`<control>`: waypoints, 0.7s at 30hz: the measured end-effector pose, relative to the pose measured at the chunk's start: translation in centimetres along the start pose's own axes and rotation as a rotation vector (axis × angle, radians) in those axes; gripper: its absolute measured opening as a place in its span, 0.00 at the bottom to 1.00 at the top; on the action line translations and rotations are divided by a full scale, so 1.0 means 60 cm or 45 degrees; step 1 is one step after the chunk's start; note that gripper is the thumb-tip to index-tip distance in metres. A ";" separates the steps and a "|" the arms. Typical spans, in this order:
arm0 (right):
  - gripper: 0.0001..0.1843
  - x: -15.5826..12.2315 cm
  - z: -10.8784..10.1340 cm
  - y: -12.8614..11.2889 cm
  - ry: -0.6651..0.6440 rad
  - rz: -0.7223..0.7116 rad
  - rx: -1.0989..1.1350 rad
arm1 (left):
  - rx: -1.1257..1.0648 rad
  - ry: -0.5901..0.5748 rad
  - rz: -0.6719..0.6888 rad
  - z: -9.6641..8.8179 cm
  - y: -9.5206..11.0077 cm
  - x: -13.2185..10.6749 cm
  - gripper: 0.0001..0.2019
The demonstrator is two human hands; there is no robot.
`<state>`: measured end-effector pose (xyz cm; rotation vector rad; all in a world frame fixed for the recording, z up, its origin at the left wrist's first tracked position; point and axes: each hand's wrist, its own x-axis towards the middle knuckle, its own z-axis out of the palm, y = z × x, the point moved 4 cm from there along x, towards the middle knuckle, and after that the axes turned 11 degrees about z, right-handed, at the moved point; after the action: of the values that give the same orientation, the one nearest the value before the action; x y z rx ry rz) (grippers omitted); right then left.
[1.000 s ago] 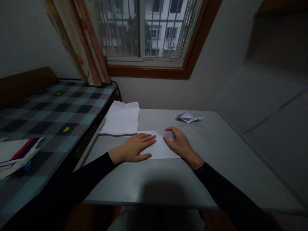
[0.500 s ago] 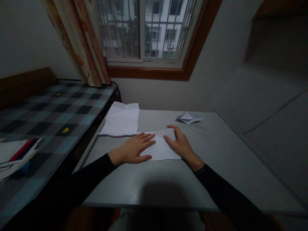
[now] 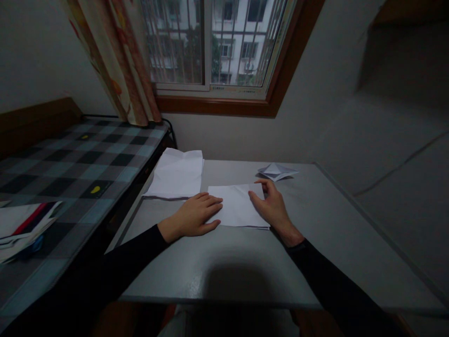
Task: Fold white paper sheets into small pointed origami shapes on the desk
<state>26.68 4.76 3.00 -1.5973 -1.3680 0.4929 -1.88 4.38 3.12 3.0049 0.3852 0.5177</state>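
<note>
Rightward and slightly away from the person, the paper [image 3: 238,208] and the right hand [image 3: 275,210] have shifted since the earlier frame, while the left hand [image 3: 199,214] has stayed almost in place. It lies palm down over the paper's left edge, fingers stretched forward and close together, thumb spread toward the near edge, gripping nothing. At the paper's right side the right hand arches, thumb over the sheet and forefinger curved near the far edge, the two a little apart; whether they pinch the paper I cannot tell in this dim light. The paper lies flat on the surface [image 3: 336,243], between the hands, a narrow gap parting its far left corner from the paper stack [image 3: 177,173]. Beyond the right hand sits a folded paper boat [image 3: 275,172], just past the fingers. Broad surface runs rightward to the side edge, and another stretch lies between the paper and the near edge.
</note>
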 end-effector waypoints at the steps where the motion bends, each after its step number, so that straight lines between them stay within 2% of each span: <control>1: 0.20 0.000 0.001 0.001 -0.016 0.012 0.027 | -0.004 0.009 -0.003 0.000 0.000 -0.001 0.22; 5: 0.11 -0.002 0.002 -0.008 -0.057 -0.042 -0.032 | -0.010 0.031 -0.032 -0.002 0.000 0.000 0.21; 12: 0.03 -0.009 0.007 -0.033 -0.136 -0.423 -0.376 | -0.043 0.021 -0.044 -0.004 -0.002 0.006 0.19; 17: 0.07 -0.029 0.022 -0.051 -0.382 -0.570 -0.349 | -0.025 0.018 -0.058 -0.003 -0.002 0.004 0.19; 21: 0.11 -0.038 0.020 -0.060 -0.464 -0.525 -0.220 | -0.038 0.028 -0.080 -0.004 -0.003 0.003 0.21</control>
<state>23.15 2.89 4.85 -1.3443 -2.0069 0.4344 -1.84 4.60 3.41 2.9499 0.4678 0.5464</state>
